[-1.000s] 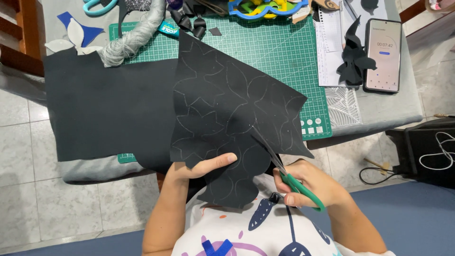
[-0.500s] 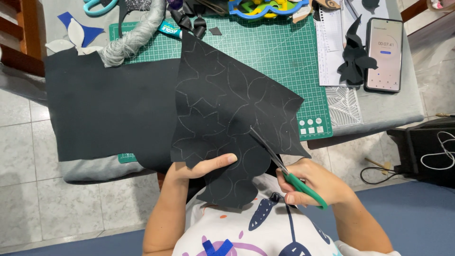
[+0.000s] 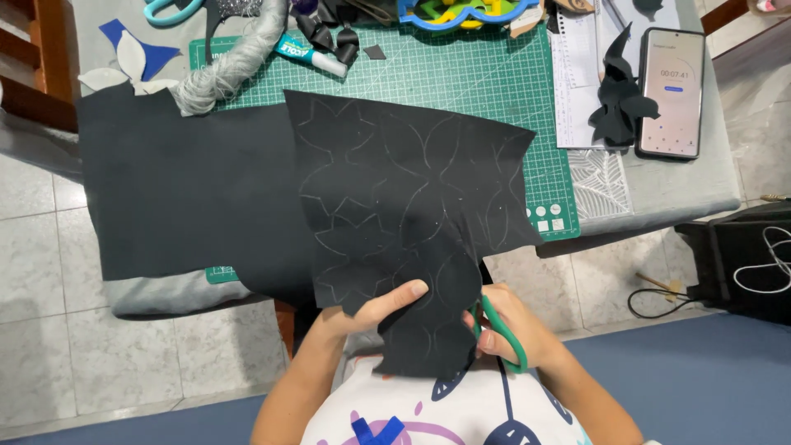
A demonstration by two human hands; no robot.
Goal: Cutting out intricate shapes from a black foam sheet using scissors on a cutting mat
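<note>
Two hands work one black foam sheet (image 3: 404, 214). Left hand (image 3: 375, 309) has thumb on top and fingers curled beneath, pinching the sheet's lower tab. Right hand (image 3: 511, 330) is wrapped through the green-handled scissors (image 3: 494, 325), fingers closed around the loops. A second ago the blades lay out over the sheet, angled up and left; now they're tucked under the tab's right edge and the hand sits lower, so the cut looks to have run along a traced petal line. Outward, the sheet drapes off the table edge (image 3: 659, 206) over the green cutting mat (image 3: 461, 82), overlapping a larger black sheet (image 3: 181, 198) to the left. Open floor lies on both sides; the phone (image 3: 671, 91) and black cut-outs (image 3: 618, 99) sit well apart.
</note>
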